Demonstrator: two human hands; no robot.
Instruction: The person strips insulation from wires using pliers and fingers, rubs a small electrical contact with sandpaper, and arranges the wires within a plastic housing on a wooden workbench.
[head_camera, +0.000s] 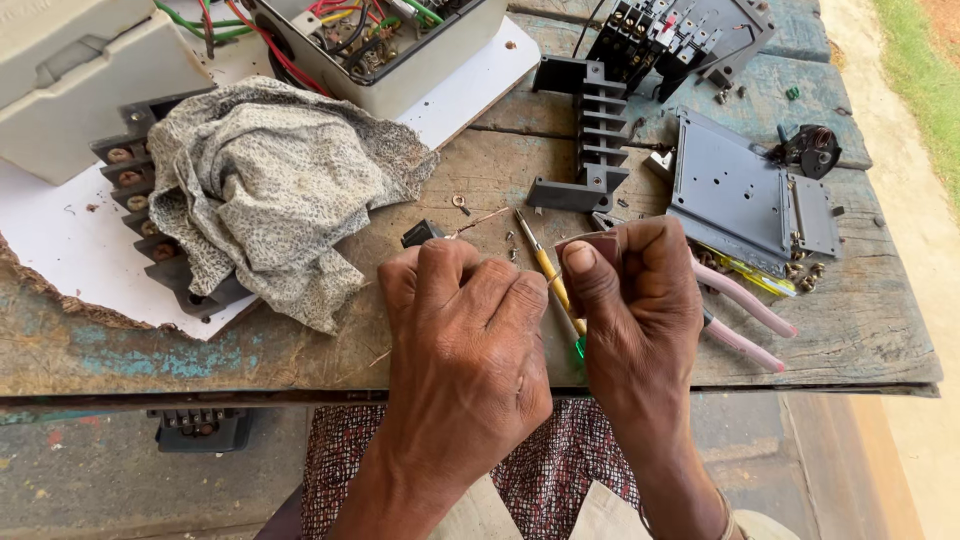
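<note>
Head view, centre frame. Right hand (640, 300) pinches a small folded piece of brown sandpaper (592, 243) between thumb and fingers, just above the thumb tip. Left hand (465, 320) is curled closed just beside it; a small black part (421, 233) and thin wire (478, 222) jut from its fingertips. Screwdriver (548, 275) lies on the wooden table (300, 350) between the hands. Pink-handled pliers (745, 315) lie right of the right hand; crumpled cloth (265, 185) at upper left.

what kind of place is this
Probably an outdoor repair bench for electrical gear. A worn wooden table holds an opened control box with coloured wires, dismantled grey switch parts, pink-handled pliers and a screwdriver. Grass shows beyond the table.
</note>
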